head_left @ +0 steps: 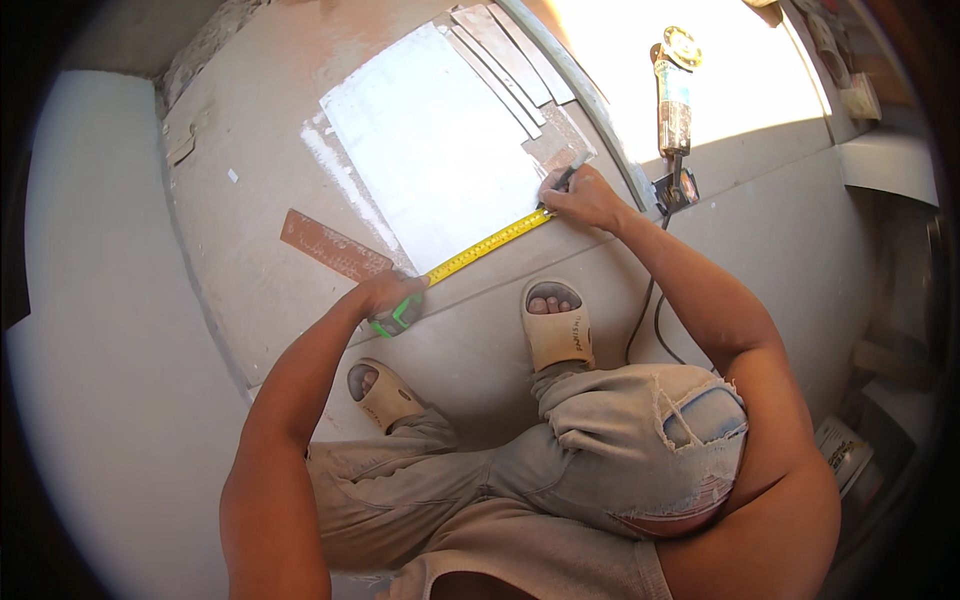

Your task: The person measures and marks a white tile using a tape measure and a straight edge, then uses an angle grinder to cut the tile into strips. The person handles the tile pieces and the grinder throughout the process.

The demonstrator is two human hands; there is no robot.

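Note:
A white square panel (420, 130) lies on the dusty floor in front of me. My left hand (388, 295) is closed round a green-and-grey tape measure (398, 315) at the panel's near-left corner. Its yellow blade (485, 247) stretches along the near edge to my right hand (580, 200), which is closed on a dark marker (563, 178) at the near-right corner; the tape's tip is hidden there. A reddish-brown strip (330, 245) lies beside my left hand, and narrow offcut strips (510, 60) lie along the panel's right side.
An angle grinder (676, 95) lies at the right, its cord (652, 290) running down past my right foot. A long grey bar (600, 115) lies beside the offcuts. My sandaled feet (555, 330) are near the tape. A white bucket (840, 450) stands lower right, and a pale wall (90, 320) borders the left.

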